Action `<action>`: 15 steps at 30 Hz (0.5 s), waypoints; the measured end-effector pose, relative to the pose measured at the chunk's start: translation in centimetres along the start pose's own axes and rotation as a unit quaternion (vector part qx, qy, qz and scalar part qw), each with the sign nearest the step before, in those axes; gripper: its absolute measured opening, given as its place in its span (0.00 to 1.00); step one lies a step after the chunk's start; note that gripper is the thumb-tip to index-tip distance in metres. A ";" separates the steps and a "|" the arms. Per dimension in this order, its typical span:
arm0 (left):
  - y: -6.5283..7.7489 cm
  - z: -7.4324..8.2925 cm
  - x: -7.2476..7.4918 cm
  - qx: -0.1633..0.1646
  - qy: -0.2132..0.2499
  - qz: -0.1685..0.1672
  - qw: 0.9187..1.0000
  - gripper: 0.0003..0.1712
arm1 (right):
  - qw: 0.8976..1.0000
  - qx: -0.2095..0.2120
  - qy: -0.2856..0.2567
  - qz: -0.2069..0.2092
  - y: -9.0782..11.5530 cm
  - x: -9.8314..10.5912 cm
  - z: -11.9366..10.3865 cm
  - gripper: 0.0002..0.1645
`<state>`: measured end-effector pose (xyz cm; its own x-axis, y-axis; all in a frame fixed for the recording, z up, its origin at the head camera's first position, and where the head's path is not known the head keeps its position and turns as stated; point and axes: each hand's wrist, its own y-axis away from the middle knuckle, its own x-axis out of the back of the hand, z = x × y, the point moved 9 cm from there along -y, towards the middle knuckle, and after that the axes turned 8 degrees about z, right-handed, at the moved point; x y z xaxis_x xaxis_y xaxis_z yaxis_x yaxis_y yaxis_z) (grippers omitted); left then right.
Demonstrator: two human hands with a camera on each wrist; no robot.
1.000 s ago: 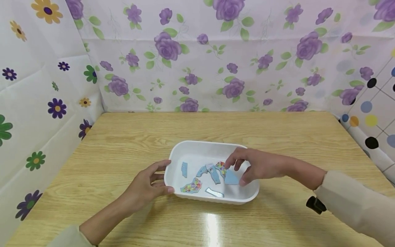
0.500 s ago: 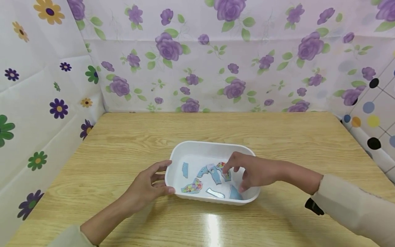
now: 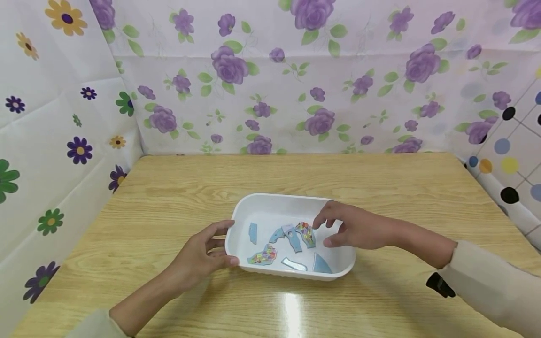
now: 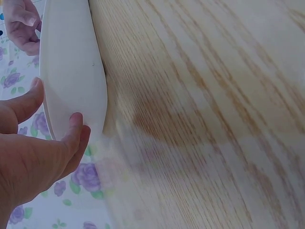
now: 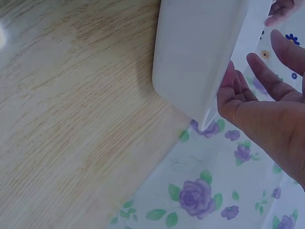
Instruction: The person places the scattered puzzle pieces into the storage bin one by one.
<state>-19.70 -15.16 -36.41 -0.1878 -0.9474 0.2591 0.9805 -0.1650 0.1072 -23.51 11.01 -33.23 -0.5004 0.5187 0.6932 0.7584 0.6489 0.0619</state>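
A white plastic tub (image 3: 270, 203) holds several flat puzzle pieces. My left hand (image 3: 196, 252) grips its left end, fingers against the outer wall and thumb at the front corner. Over the right part of the tub, my right hand (image 3: 359, 228) hovers with loosely bent fingers and nothing between them. Its fingertips are nearest a multicoloured piece (image 3: 307, 236). Closer to the front wall lies a plain blue curved piece (image 3: 322, 265). Overlapping blue pieces (image 3: 292, 239) sit mid-tub. A second multicoloured piece (image 3: 263, 255), a pale strip (image 3: 294, 265) and a small blue piece (image 3: 252, 233) lie farther left.
The tub stands on a wood-grain table (image 3: 190, 188). A flower-printed sheet (image 3: 279, 98) rises behind the table's back edge, with more patterned sheets on both sides. A black band (image 3: 440, 285) shows at the right sleeve.
The plain blue curved piece, under my right fingers earlier, has slid toward the tub's front wall and been let go. My right hand has since moved slightly back; the left hand stays put.
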 end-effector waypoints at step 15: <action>-0.5 -0.6 0.1 0.004 -0.017 -0.017 1.000 0.47 | 0.982 -0.008 0.039 0.183 2.4 3.9 0.6 0.11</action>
<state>-20.20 -15.35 -37.03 -0.2237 -0.9314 0.2871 0.9728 -0.1950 0.1251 -23.87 14.94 -30.87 -0.1603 0.6712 0.7237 0.8886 0.4173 -0.1902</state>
